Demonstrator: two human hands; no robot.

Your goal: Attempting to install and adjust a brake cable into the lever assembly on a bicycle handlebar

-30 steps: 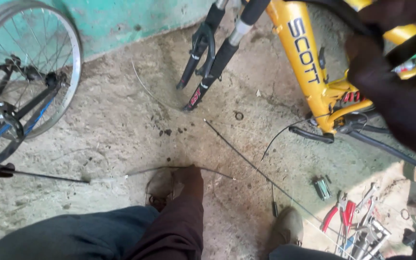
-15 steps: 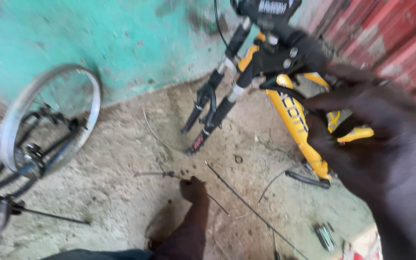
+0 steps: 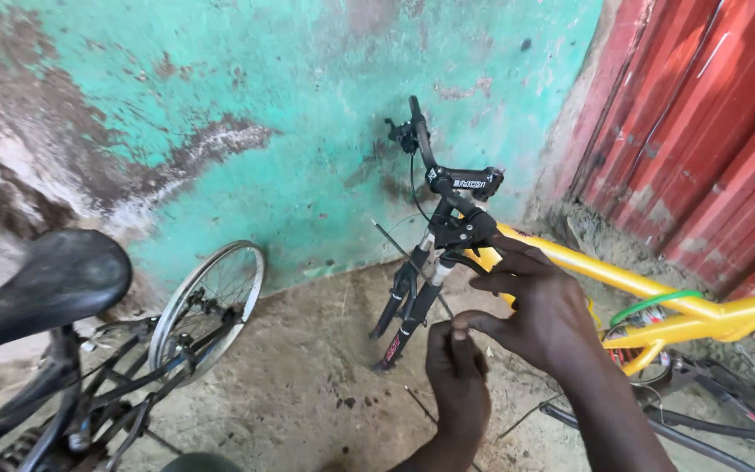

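Yellow bike frame (image 3: pixel 657 293) now nearer; right hand (image 3: pixel 543 306) open beside fork (image 3: pixel 412 306), left hand (image 3: pixel 456 376) pinched.

Bare concrete floor (image 3: pixel 308 385) is lying open between a loose wheel (image 3: pixel 211 301) and the yellow bicycle frame (image 3: pixel 640 288), whose fork (image 3: pixel 408 306) is blocking the right.

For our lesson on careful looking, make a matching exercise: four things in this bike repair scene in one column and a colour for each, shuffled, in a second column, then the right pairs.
Things:
1. bicycle frame
2. wall
3. saddle
4. corrugated sheet

Colours:
A. black
B. red
C. yellow
D. turquoise green

Pairs: 1-C, 2-D, 3-A, 4-B
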